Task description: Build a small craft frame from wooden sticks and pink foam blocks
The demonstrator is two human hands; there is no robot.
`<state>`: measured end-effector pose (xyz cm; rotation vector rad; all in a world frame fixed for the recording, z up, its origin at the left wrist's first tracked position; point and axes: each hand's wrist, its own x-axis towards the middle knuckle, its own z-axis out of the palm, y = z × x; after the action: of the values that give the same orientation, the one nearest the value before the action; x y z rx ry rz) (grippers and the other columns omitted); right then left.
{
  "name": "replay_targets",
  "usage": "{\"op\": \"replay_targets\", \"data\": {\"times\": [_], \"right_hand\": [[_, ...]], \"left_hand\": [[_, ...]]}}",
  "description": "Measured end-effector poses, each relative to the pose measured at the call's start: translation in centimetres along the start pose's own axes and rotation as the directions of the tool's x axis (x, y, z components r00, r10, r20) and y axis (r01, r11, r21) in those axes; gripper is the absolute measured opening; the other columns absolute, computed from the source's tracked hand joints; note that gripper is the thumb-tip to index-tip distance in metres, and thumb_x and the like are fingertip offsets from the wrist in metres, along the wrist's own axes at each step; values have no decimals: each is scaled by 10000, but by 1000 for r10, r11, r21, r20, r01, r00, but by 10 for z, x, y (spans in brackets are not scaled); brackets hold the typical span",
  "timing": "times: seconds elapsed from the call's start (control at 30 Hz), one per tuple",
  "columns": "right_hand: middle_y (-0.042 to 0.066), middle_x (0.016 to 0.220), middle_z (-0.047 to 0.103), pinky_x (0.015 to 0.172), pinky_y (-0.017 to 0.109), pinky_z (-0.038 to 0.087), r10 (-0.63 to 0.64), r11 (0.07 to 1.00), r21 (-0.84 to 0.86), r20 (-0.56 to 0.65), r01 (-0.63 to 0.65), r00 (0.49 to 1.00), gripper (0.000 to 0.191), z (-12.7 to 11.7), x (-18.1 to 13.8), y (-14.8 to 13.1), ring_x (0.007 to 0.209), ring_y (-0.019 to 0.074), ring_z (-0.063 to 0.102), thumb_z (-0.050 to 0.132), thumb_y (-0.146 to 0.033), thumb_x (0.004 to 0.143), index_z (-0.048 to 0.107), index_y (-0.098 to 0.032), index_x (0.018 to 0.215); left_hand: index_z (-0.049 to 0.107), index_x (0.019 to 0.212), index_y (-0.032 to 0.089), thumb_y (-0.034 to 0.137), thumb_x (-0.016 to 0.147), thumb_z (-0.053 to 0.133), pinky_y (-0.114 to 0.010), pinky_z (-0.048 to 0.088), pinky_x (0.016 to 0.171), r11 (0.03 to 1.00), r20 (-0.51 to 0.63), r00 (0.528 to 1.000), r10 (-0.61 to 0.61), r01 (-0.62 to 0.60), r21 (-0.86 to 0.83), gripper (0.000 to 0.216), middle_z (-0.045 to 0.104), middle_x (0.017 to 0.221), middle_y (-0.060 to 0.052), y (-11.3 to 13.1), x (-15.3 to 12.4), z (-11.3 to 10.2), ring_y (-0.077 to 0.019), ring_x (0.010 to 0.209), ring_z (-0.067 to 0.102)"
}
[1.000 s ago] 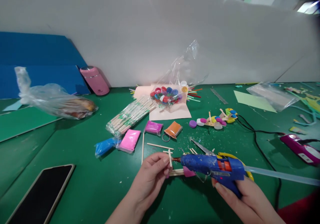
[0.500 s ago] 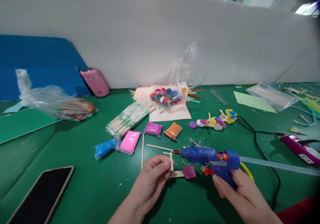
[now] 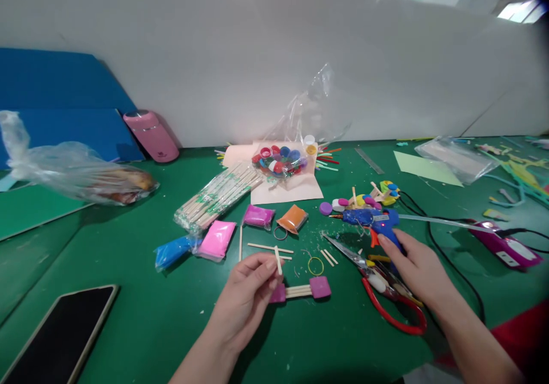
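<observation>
Toward the bench's (image 3: pixel 150 327) near edge, the left hand (image 3: pixel 249 286) pinches a stick (image 3: pixel 278 262); the right hand (image 3: pixel 414 264) grips a glue gun (image 3: pixel 359 217), whose drips could smear the purple cap (image 3: pixel 325 208).

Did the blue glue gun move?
Yes. Judged against the purple cap, the glue gun has moved away from the person: its tip was by the stick in the left hand; now it is near the cap.

On the left, a phone (image 3: pixel 64 333) lies nearer than a plastic bag (image 3: pixel 81 169) and pink bottle (image 3: pixel 152 138).
</observation>
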<state>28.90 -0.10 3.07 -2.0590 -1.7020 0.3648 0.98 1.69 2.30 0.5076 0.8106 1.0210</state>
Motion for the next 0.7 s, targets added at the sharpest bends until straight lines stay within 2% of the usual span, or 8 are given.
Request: {"op": "replay_targets", "data": {"times": [0.13, 0.27, 0.37, 0.47, 0.53, 0.57, 0.63, 0.7], "right_hand": [[63, 727, 619, 571, 284, 435, 54, 976, -214, 17, -49, 998, 352, 13, 13, 30, 658, 207, 586, 333, -444, 858, 555, -180, 791], [113, 795, 623, 634, 321, 452, 53, 963, -264, -4, -52, 999, 370, 24, 18, 45, 731, 238, 593, 344, -418, 847, 597, -151, 810], [147, 870, 617, 681, 362, 447, 62, 953, -294, -62, -77, 996, 356, 25, 16, 45, 810, 274, 582, 381, -399, 828, 587, -120, 906], [138, 962, 597, 719, 370, 440, 40, 953, -290, -156, -85, 987, 337, 25, 8, 29, 886, 280, 560, 435, -389, 803, 541, -135, 996], [78, 871, 620, 659, 317, 458, -22, 981, -194, -161, -10, 987, 247, 28, -1, 10, 775, 225, 590, 454, -354, 803, 545, -181, 954], [60, 832, 625, 623, 292, 462, -67, 990, -133, -123, 51, 990, 215, 31, -5, 0, 721, 202, 596, 454, -335, 809, 542, -193, 944], [59, 835, 630, 653, 276, 461, -219, 975, -48, -40, 217, 975, 161, 39, -11, -20, 727, 184, 595, 454, -290, 817, 542, -194, 910], [54, 833, 632, 663, 265, 452, -314, 947, -54, 47, 316, 948, 137, 47, -12, -35, 731, 171, 593, 429, -232, 828, 541, -188, 892]], "left_hand": [[625, 616, 124, 169, 667, 675, -149, 335, 497, 1000, -8, 1000, 14, -14, -7, 85, 513, 542, 20, 0, 1, -1, -60, 523, 405], [625, 616, 124, 180, 666, 674, -148, 348, 512, 1000, -24, 999, 24, -24, -5, 89, 518, 553, 20, -1, 3, -2, -56, 524, 407], [624, 609, 124, 189, 663, 676, -146, 354, 515, 999, -36, 998, 46, -46, 4, 99, 515, 549, 22, 0, 3, -2, -55, 525, 410], [625, 607, 124, 191, 657, 680, -138, 351, 506, 999, -43, 998, 50, -49, 23, 100, 517, 556, 21, 0, 2, -1, -54, 531, 415], [627, 609, 124, 193, 650, 685, -135, 346, 497, 998, -48, 998, 47, -46, 33, 99, 518, 557, 21, -1, 2, 0, -53, 531, 415], [626, 606, 125, 196, 646, 688, -135, 343, 490, 998, -50, 998, 46, -44, 38, 103, 515, 550, 22, -2, 2, 0, -54, 528, 413], [625, 604, 127, 205, 638, 695, -138, 340, 480, 998, -59, 997, 42, -39, 45, 110, 512, 541, 23, -3, 2, 0, -56, 523, 411], [627, 610, 129, 213, 635, 699, -141, 341, 479, 998, -71, 997, 40, -36, 54, 113, 516, 542, 22, -5, 2, -1, -59, 526, 416]]}}
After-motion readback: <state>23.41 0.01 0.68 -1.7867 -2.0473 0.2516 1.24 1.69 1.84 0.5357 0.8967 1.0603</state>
